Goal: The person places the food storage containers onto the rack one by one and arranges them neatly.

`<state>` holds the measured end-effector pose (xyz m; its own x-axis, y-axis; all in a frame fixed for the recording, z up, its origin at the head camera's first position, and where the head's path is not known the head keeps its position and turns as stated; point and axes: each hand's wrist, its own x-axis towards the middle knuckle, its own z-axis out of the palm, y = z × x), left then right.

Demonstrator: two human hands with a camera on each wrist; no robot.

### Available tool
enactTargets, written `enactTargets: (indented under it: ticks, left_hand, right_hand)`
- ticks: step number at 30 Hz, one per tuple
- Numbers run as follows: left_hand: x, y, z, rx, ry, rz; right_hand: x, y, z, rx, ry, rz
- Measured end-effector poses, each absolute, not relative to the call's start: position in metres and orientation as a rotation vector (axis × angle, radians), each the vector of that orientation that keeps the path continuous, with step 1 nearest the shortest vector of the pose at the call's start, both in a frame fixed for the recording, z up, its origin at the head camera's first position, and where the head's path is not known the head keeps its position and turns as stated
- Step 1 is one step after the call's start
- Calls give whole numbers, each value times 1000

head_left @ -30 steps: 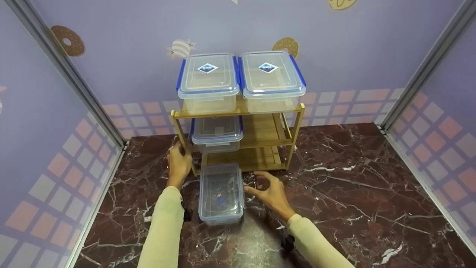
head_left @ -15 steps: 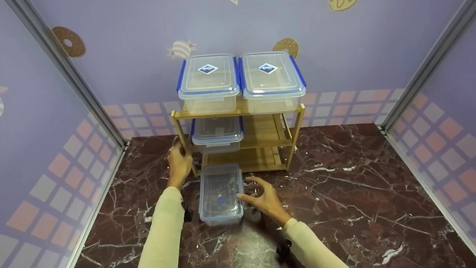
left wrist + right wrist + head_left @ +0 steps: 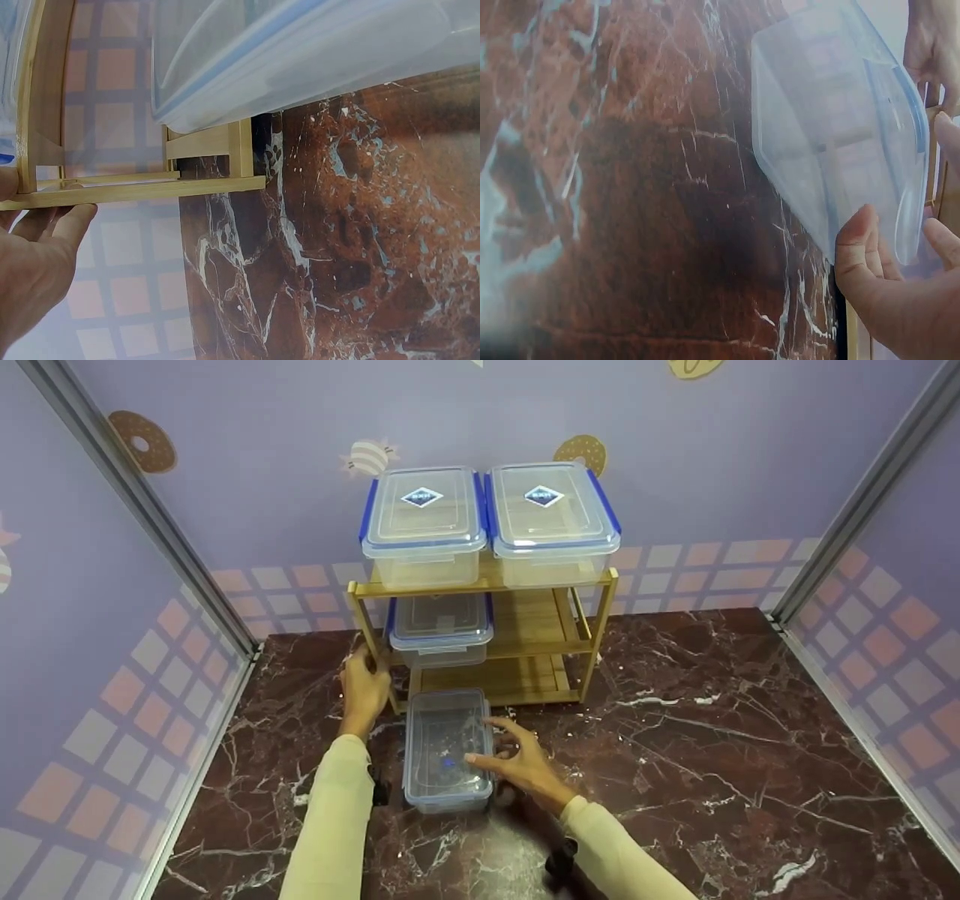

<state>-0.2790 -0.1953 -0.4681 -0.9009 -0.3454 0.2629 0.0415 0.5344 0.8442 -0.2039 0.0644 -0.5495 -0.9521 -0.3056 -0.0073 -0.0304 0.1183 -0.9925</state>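
Note:
A clear plastic food container [image 3: 442, 735] with a pale blue lid lies lengthwise on the marbled surface, in front of the wooden shelf rack [image 3: 487, 583]. My right hand [image 3: 523, 757] is at its right side, thumb over the lid and other fingers curled by the edge. The right wrist view has fingers of this hand [image 3: 896, 300] on both sides of the container's rim [image 3: 915, 187]. My left hand [image 3: 365, 688] grips the rack's left front post, also seen in the left wrist view, where the hand [image 3: 37, 262] holds the wooden bar [image 3: 142, 192].
Two lidded containers with blue clips, the left one [image 3: 427, 521] and the right one [image 3: 551, 521], stand on the top shelf. Another container [image 3: 441, 622] sits on the middle shelf's left. The bottom shelf [image 3: 517, 679] is behind the front container. Patterned walls [image 3: 285, 510] enclose the marbled surface [image 3: 712, 720].
My right hand has moved left onto the front container, its thumb now over the lid. The left hand stays at the rack's post, and the containers have not moved.

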Motion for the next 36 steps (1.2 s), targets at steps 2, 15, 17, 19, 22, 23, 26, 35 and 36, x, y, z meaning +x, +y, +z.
enactTargets:
  ticks: [2,15,17,19,22,23,26,35,36]
  left_hand:
    - [-279,-195,-469,250,-2373,-1324]
    - [-279,-197,-470,243,-2378,-1309]
    - [-279,-197,-470,234,-2373,-1303]
    - [-279,-197,-470,230,-2368,-1304]
    - [-280,-196,-471,229,-2371,-1307]
    - [-280,-195,-471,232,-2372,-1307]
    - [-280,-195,-470,243,-2371,-1310]
    - [-279,-195,-468,248,-2384,-1328]
    - [-279,-194,-469,251,-2381,-1333]
  right_hand:
    - [-203,64,-549,-332,2191,-1912]
    - [-208,63,-550,-386,2149,-1894]
    - [-208,63,-551,-363,2098,-1916]
    - [-208,64,-551,-345,2026,-1951]
    - [-208,66,-551,-314,1917,-1997]
    - [-208,66,-551,-310,1888,-2006]
    - [-207,69,-551,-301,1843,-2007]
    - [-205,80,-550,-261,1785,-2039]
    - [-205,82,-550,-261,1770,-2052]
